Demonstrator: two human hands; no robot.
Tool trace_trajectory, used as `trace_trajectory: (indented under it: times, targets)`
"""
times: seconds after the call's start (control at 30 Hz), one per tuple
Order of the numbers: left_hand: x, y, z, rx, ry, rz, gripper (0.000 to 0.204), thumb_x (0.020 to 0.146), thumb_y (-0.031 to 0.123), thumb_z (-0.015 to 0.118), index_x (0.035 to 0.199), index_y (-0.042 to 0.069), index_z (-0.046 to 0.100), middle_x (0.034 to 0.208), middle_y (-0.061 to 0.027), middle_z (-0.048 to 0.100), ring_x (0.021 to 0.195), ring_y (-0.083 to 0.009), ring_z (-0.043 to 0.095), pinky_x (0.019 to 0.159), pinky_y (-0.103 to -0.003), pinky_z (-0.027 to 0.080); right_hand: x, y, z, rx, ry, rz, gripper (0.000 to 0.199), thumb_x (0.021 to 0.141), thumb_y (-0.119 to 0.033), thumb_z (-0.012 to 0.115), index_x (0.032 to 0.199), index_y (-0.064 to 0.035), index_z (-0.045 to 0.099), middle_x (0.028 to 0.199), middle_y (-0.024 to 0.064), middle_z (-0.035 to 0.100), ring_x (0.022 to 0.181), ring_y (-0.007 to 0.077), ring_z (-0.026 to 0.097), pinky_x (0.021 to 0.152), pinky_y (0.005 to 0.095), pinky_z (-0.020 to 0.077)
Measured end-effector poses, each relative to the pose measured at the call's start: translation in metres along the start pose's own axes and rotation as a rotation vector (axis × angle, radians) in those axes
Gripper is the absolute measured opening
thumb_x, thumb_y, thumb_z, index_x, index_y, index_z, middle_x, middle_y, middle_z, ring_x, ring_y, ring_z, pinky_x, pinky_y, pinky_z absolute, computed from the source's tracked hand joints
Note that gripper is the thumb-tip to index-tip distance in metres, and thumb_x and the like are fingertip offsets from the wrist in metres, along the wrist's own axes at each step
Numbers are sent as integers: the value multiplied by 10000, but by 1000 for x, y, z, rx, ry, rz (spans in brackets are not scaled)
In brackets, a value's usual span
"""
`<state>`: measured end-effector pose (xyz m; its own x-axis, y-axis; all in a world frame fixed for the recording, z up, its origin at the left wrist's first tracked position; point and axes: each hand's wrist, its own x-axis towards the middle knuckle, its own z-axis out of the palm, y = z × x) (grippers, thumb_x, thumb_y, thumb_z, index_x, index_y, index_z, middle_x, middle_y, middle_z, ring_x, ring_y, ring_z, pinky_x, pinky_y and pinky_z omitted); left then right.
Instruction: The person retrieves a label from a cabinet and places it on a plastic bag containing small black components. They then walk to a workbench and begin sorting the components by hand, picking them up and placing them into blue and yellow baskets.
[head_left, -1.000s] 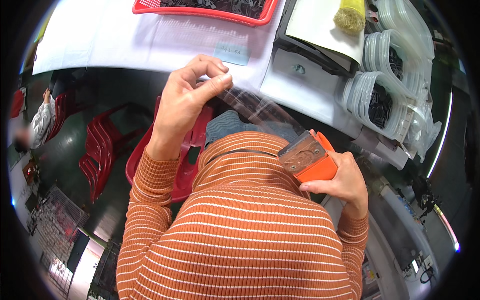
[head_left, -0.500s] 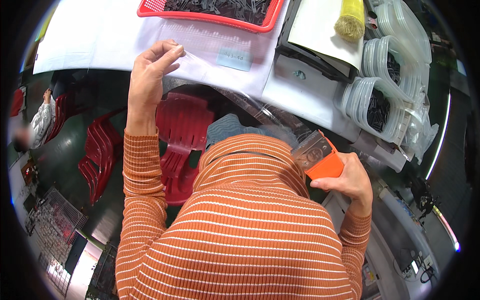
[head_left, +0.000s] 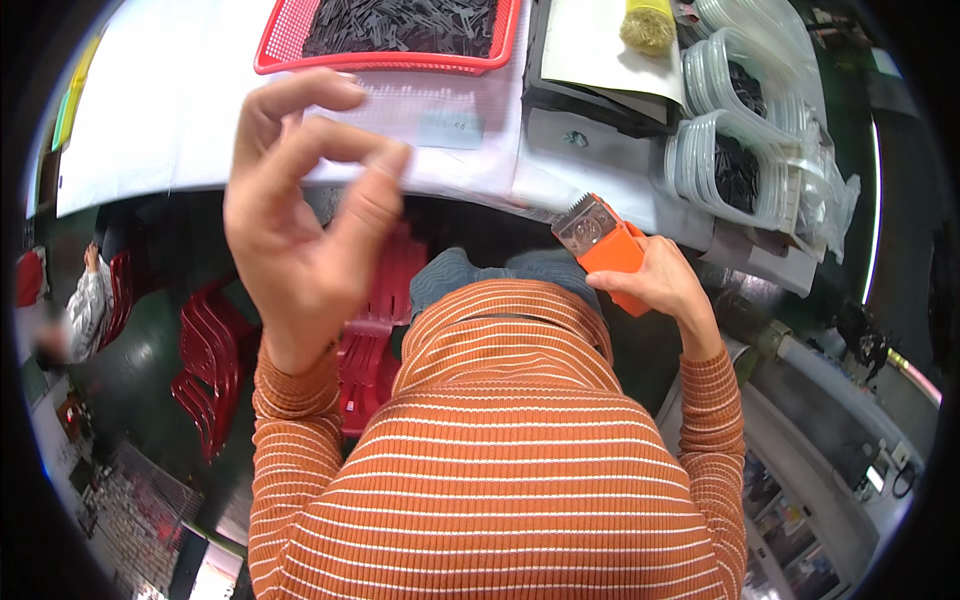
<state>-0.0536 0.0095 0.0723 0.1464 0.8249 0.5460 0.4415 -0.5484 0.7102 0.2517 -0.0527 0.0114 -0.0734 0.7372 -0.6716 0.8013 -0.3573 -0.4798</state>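
My left hand, smeared by motion, is raised close to the view over the table's near edge. Its thumb and index fingertip come together in a pinch, and whatever they hold cannot be made out. Off to the right, my right hand grips an orange tape dispenser. The dispenser's toothed metal end points up and left, toward the table edge. Beyond my left hand lies a pale blue paper slip on the white-covered table.
A red basket of black parts stands at the back. Right of it are a black tray with white board, a yellow-handled brush and stacked clear tubs. Red chairs stand left; a person sits farther off.
My left hand has risen closer to the view, its fingers more curled. The dispenser has moved up and slightly left in my right hand. A clear strip near the left fingertips no longer shows.
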Motion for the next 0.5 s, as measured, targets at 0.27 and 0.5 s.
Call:
trace_trajectory:
  times: [0.27, 0.5]
  targets:
    - [-74, 90, 80, 40, -315, 730, 198, 647, 206, 666, 788, 71, 639, 900, 18, 470, 993, -113, 523, 945, -793, 220, -14, 14, 59, 106, 175, 194, 541, 624, -517, 725, 833, -21, 678, 735, 128, 666, 683, 267, 651, 640, 360, 492]
    - [-124, 165, 123, -289, -486, 1003, 210, 590, 259, 580, 718, 98, 621, 925, -10, 476, 1020, -148, 498, 925, -766, 291, -35, 79, 123, 173, 387, 509, 499, 649, -497, 754, 680, -5, 678, 610, 115, 639, 629, 252, 664, 565, 359, 489]
